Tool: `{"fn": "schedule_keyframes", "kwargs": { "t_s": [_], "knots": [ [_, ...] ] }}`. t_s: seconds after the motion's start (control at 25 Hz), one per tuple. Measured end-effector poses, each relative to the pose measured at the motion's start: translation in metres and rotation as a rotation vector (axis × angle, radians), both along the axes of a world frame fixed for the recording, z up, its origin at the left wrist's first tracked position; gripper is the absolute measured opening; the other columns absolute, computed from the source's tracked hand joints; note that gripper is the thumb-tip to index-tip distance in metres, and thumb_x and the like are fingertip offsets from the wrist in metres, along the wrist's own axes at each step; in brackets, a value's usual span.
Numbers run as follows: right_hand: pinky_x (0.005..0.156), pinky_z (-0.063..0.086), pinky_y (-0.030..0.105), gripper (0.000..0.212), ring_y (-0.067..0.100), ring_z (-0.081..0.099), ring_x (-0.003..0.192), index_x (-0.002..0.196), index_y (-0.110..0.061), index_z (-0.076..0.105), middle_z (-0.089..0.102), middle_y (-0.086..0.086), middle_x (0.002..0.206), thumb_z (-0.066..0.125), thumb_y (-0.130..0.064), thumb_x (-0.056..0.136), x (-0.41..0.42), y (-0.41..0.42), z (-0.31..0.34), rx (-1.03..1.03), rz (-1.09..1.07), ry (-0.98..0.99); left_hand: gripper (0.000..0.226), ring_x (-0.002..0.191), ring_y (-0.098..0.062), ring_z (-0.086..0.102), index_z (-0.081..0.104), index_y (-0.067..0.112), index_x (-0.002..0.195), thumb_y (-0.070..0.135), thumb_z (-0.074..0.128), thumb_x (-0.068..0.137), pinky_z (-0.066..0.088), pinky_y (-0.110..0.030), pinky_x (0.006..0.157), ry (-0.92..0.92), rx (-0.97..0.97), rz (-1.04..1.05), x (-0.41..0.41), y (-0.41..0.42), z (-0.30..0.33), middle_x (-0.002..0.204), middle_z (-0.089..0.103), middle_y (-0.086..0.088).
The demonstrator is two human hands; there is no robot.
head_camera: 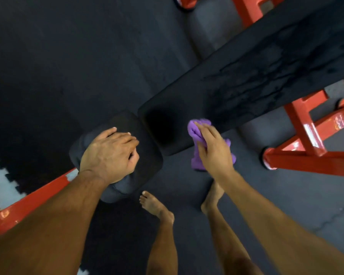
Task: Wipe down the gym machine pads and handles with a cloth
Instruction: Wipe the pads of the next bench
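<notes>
Two hands: both in view, one on each pad of the machine.
Left hand: rests palm-down on the small pad, fingers loosely curved over its top; it holds nothing and appears to brace the body.
Right hand: grips the cloth, bunched under the fingers, at the near right edge of the long pad.
Cloth: purple, partly on the pad edge, partly hanging below the hand.
Long pad: black, runs far and right; streaks further along look like moisture.
Frame: red, under and right of the long pad.
Step in hand: judged to be wiping the near end of the long pad.
Next move: likely needs strokes across the near end, then the small pad and any handles.
Writing: none readable.
</notes>
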State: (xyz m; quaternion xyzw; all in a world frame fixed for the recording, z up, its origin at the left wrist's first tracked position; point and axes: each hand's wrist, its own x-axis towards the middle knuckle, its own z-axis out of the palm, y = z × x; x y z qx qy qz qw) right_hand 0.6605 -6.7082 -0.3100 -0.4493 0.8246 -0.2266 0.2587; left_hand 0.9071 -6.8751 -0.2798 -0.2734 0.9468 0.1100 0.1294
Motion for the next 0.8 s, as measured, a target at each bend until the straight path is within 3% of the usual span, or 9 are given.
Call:
{"fn": "schedule_keyframes", "kwargs": {
  "t_s": [0.08, 0.2, 0.28, 0.36, 0.44, 0.52, 0.68, 0.76, 0.8],
  "knots": [
    [0.102, 0.048, 0.045, 0.057, 0.035, 0.052, 0.126, 0.137, -0.008, 0.058, 0.055, 0.014, 0.139, 0.057, 0.003, 0.081, -0.033, -0.063, -0.011, -0.1, 0.258, 0.251, 0.049, 0.12, -0.015, 0.067, 0.078, 0.017, 0.115, 0.035, 0.038, 0.095, 0.035, -0.041, 0.119, 0.001, 0.015, 0.001, 0.002, -0.001, -0.001, 0.12, 0.076, 0.002],
    [0.107, 0.044, 0.051, 0.053, 0.042, 0.052, 0.122, 0.134, -0.015, 0.059, 0.058, 0.011, 0.135, 0.059, -0.004, 0.082, -0.065, -0.18, -0.04, 0.098, 0.589, 0.573, 0.046, 0.12, -0.013, 0.067, 0.079, 0.018, 0.114, 0.035, 0.041, 0.094, 0.036, -0.04, 0.119, 0.011, 0.022, 0.002, 0.005, -0.002, -0.004, 0.119, 0.076, 0.003],
    [0.106, 0.04, 0.052, 0.041, 0.039, 0.055, 0.12, 0.132, -0.02, 0.057, 0.06, 0.009, 0.132, 0.057, -0.021, 0.091, -0.054, -0.232, -0.051, 0.403, 0.768, 0.6, 0.042, 0.118, -0.015, 0.068, 0.08, 0.018, 0.111, 0.034, 0.045, 0.093, 0.039, -0.041, 0.117, 0.036, 0.024, -0.001, 0.005, -0.001, -0.008, 0.116, 0.076, 0.002],
    [0.102, 0.041, 0.049, 0.042, 0.036, 0.054, 0.125, 0.139, -0.025, 0.048, 0.057, 0.007, 0.138, 0.048, -0.032, 0.098, -0.023, -0.252, -0.061, 0.613, 0.888, 0.561, 0.04, 0.116, -0.016, 0.069, 0.08, 0.018, 0.11, 0.032, 0.046, 0.093, 0.041, -0.042, 0.115, 0.062, 0.022, 0.0, 0.007, -0.002, -0.01, 0.115, 0.077, 0.0],
    [0.102, 0.04, 0.047, 0.047, 0.036, 0.051, 0.129, 0.148, -0.028, 0.038, 0.053, 0.006, 0.144, 0.042, -0.035, 0.101, -0.002, -0.25, -0.065, 0.682, 1.031, 0.589, 0.04, 0.115, -0.016, 0.069, 0.079, 0.018, 0.109, 0.032, 0.046, 0.094, 0.041, -0.042, 0.115, 0.064, 0.026, 0.008, 0.007, -0.002, -0.011, 0.114, 0.077, 0.0],
    [0.102, 0.039, 0.045, 0.043, 0.035, 0.051, 0.128, 0.146, -0.03, 0.041, 0.056, 0.006, 0.142, 0.037, -0.035, 0.103, -0.011, -0.246, -0.053, 0.636, 1.142, 0.654, 0.04, 0.115, -0.015, 0.069, 0.08, 0.018, 0.108, 0.032, 0.045, 0.094, 0.039, -0.041, 0.116, 0.059, 0.03, 0.018, 0.008, -0.003, -0.011, 0.113, 0.077, 0.0],
    [0.094, 0.046, 0.039, 0.035, 0.037, 0.06, 0.119, 0.129, -0.028, 0.06, 0.064, 0.012, 0.127, 0.037, -0.037, 0.104, -0.122, -0.26, 0.002, 0.731, 0.999, 0.73, 0.043, 0.114, -0.013, 0.07, 0.08, 0.02, 0.103, 0.034, 0.041, 0.094, 0.036, -0.039, 0.117, 0.071, 0.037, 0.037, 0.005, -0.001, -0.005, 0.111, 0.078, 0.002],
    [0.083, 0.044, 0.026, 0.052, 0.033, 0.061, 0.104, 0.097, -0.009, 0.065, 0.063, 0.015, 0.097, 0.036, -0.051, 0.105, -0.192, -0.275, 0.021, 0.865, 0.815, 0.698, 0.043, 0.111, -0.014, 0.071, 0.081, 0.02, 0.102, 0.033, 0.041, 0.093, 0.037, -0.039, 0.116, 0.108, 0.049, 0.05, 0.007, -0.002, -0.005, 0.109, 0.078, 0.002],
    [0.08, 0.043, 0.022, 0.066, 0.031, 0.055, 0.094, 0.077, -0.01, 0.057, 0.055, 0.012, 0.08, 0.029, -0.064, 0.102, -0.225, -0.283, 0.02, 0.891, 0.775, 0.668, 0.044, 0.11, -0.014, 0.071, 0.081, 0.019, 0.101, 0.033, 0.041, 0.092, 0.037, -0.04, 0.116, 0.115, 0.054, 0.051, 0.008, -0.002, -0.006, 0.109, 0.078, 0.002]
  ]
}}
